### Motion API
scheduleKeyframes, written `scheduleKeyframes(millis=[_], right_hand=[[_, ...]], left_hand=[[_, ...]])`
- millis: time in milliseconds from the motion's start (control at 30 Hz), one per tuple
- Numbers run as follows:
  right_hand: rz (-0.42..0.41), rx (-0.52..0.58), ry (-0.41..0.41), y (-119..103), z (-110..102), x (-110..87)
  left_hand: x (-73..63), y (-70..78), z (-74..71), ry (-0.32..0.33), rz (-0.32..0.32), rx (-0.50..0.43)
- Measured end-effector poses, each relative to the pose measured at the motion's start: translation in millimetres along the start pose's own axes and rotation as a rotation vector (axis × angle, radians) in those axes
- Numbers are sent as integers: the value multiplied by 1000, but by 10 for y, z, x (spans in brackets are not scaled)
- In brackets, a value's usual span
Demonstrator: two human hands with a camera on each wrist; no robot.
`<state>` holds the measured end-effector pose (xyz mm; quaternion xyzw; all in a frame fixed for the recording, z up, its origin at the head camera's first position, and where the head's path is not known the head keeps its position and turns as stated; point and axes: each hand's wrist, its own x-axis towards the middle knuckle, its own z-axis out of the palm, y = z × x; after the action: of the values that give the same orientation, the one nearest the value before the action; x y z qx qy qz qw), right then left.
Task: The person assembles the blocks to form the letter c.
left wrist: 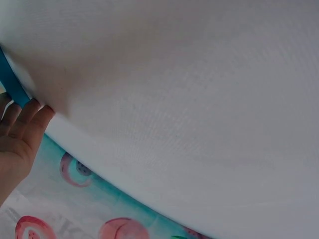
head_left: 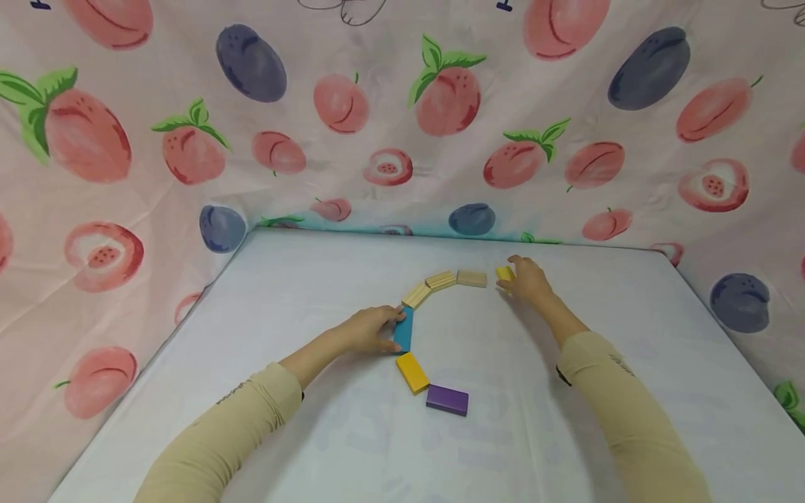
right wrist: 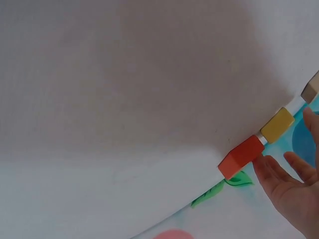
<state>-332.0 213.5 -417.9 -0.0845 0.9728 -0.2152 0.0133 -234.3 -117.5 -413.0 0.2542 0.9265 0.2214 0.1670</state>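
On the white table, my left hand (head_left: 371,330) holds a blue block (head_left: 404,330) lengthwise, thumb by its near end and fingers by its far end. The left wrist view shows those fingers at the blue block (left wrist: 11,79); the thumb is hidden there. Over at the far right of the curved row, my right hand (head_left: 530,281) has its fingers spread around a yellow block (head_left: 505,273). In the right wrist view its fingertips are beside a red block (right wrist: 241,157), and the thumb stands apart from the yellow block (right wrist: 277,125). The red block is not visible from the head.
Three plain wooden blocks, one of them a pale wooden block (head_left: 472,279), curve between the hands. Nearer to me lie an orange-yellow block (head_left: 412,373) and a purple block (head_left: 447,400). A fruit-patterned cloth (head_left: 390,126) rises along the table's back and sides.
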Motion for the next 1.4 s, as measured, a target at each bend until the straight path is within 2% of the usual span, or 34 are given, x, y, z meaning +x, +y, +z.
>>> scheduleKeyframes(millis=[300, 533, 767, 967, 1233, 1400], right_hand=[[97, -13, -81, -28, 73, 49], [107, -43, -55, -42, 72, 66], [113, -75, 11, -101, 189, 77], [108, -80, 6, -96, 168, 84], [105, -74, -47, -37, 127, 116], [133, -23, -18, -58, 129, 90]], left_hand=[[7, 11, -4, 0, 19, 2], [-9, 11, -5, 3, 10, 17], [-30, 2, -16, -5, -2, -3], [-23, 18, -4, -5, 6, 4], [-15, 10, 13, -2, 10, 4], [-12, -1, 10, 4, 16, -6]])
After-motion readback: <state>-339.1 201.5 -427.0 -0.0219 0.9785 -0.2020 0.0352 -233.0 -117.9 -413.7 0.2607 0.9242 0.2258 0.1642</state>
